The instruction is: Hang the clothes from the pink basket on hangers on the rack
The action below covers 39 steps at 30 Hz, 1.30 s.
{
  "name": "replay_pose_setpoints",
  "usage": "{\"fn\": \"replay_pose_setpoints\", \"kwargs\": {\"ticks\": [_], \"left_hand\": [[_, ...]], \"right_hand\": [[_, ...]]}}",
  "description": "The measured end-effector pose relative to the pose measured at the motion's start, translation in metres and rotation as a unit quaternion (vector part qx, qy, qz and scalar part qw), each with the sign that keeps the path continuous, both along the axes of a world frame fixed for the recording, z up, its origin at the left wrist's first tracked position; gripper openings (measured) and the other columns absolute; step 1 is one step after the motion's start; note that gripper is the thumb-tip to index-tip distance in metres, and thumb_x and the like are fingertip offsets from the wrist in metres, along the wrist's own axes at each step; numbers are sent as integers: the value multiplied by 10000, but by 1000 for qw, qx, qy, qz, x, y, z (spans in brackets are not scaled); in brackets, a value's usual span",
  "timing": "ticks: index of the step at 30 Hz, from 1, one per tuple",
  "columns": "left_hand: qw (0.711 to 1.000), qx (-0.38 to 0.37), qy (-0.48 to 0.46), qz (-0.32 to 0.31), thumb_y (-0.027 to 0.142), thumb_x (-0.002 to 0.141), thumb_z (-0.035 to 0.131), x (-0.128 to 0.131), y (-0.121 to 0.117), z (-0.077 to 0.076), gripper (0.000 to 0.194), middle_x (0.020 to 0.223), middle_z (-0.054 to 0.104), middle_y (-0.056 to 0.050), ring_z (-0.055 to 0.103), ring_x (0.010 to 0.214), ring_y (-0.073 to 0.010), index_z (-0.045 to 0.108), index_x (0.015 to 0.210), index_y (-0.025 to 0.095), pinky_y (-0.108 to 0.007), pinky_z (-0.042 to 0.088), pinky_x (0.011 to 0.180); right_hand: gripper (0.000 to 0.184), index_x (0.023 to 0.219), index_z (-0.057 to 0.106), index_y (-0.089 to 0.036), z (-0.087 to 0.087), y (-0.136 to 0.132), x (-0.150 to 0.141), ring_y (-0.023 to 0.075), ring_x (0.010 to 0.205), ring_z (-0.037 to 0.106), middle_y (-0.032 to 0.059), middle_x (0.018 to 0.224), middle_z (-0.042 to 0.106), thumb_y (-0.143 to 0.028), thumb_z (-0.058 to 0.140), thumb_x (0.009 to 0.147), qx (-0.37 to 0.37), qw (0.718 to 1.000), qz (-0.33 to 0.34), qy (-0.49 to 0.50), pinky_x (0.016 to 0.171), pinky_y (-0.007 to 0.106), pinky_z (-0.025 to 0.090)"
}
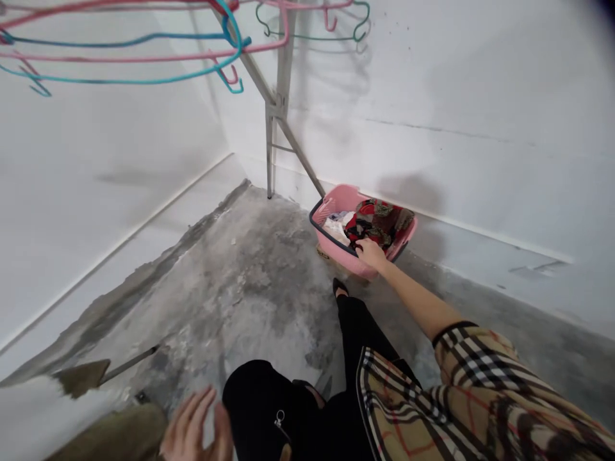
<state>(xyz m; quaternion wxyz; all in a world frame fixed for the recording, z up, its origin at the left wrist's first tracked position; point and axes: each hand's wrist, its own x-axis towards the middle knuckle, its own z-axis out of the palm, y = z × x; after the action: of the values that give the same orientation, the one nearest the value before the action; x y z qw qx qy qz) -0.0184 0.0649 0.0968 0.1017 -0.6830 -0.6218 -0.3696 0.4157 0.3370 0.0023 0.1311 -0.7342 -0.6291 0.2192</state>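
My right hand (370, 252) reaches out to a pink laundry basket (336, 203) on the floor by the wall. Its fingers close over the basket's dark front rim, beside a red and dark patterned cloth (377, 221) and some white cloth (336, 228) inside. My left hand (195, 428) hangs low near my knee, fingers spread, holding nothing. My black trousers and a checked sleeve fill the bottom of the view.
A grey metal drying rack leg (277, 109) stands in the corner behind the basket. Pink and teal hangers (144, 48) hang overhead at the top left. The floor is rough grey concrete, with white walls left and right. A flat tool (84, 376) lies at the lower left.
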Motion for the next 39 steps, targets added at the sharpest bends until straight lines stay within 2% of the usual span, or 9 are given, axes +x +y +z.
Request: {"fn": "replay_pose_setpoints", "kwargs": {"ticks": [4, 7, 12, 16, 20, 24, 30, 35, 39], "left_hand": [[996, -79, -39, -26, 192, 839, 582, 39, 20, -60, 295, 1052, 684, -76, 656, 987, -268, 606, 1126, 256, -435, 530, 856], [990, -112, -70, -47, 220, 838, 578, 51, 25, -85, 260, 1004, 714, -53, 669, 979, -278, 633, 1085, 282, -450, 537, 840], [981, -142, -133, -15, 265, 842, 574, 50, 30, -99, 227, 990, 723, -53, 672, 969, -284, 647, 1055, 289, -473, 535, 856], [970, -171, -170, 19, 322, 856, 566, 50, 31, -96, 231, 1049, 709, -67, 665, 1014, -275, 649, 1063, 261, -459, 537, 903], [964, -202, -171, 10, 366, 830, 594, 55, 27, -88, 248, 1042, 724, -68, 684, 1003, -268, 676, 1026, 238, -417, 567, 890], [967, -185, -175, 5, 402, 829, 581, 62, 23, -80, 282, 1026, 733, -87, 693, 982, -273, 690, 1007, 213, -416, 578, 856], [954, -218, -200, -52, 418, 858, 554, 85, 36, -57, 365, 1115, 707, -123, 657, 1078, -278, 639, 1123, 181, -456, 528, 934], [946, -190, -215, -149, 389, 877, 555, 119, 65, -12, 578, 1307, 590, -161, 575, 1202, -252, 394, 1396, 193, -475, 448, 1020], [932, -180, -240, -202, 456, 827, 624, 151, 77, 28, 813, 1452, 429, -221, 544, 1223, -281, 242, 1484, 168, -464, 451, 1004]], "right_hand": [[331, 1205, 602, -164, -38, 43, 19, 267, 1276, 428, 121, 1386, 467, -302, 543, 910, -74, 995, -60, -4, 1083, 469, 330], [368, 1210, 578, -168, -63, 65, 29, 266, 1275, 437, 100, 1377, 476, -352, 594, 892, -117, 987, -110, 19, 1077, 530, 344], [361, 1204, 573, -146, -79, 84, 38, 223, 1137, 559, 97, 1255, 565, -355, 580, 910, -104, 967, -185, 139, 970, 463, 476], [334, 1151, 593, -126, -60, 87, 46, 176, 967, 625, 73, 1120, 625, -367, 564, 921, -8, 931, -231, 282, 828, 365, 549], [260, 1097, 609, -107, -8, 87, 58, 90, 762, 638, 44, 908, 691, -280, 575, 907, 103, 869, -233, 423, 721, 237, 547], [185, 1013, 642, -154, 72, 73, 61, 64, 769, 655, 3, 860, 715, -209, 630, 836, 188, 811, -188, 521, 769, 200, 548], [154, 930, 682, -191, 216, 0, 21, 54, 718, 678, -57, 797, 725, -147, 680, 782, 226, 690, 51, 686, 754, 212, 568], [213, 1004, 664, -144, 324, -83, -29, 1, 862, 674, -99, 853, 722, -188, 487, 895, 249, 705, 97, 657, 796, 164, 496], [510, 960, 619, -18, 379, -144, -63, 26, 1151, 535, -99, 1119, 656, -236, 169, 861, 229, 725, 121, 638, 815, 153, 395]]}}
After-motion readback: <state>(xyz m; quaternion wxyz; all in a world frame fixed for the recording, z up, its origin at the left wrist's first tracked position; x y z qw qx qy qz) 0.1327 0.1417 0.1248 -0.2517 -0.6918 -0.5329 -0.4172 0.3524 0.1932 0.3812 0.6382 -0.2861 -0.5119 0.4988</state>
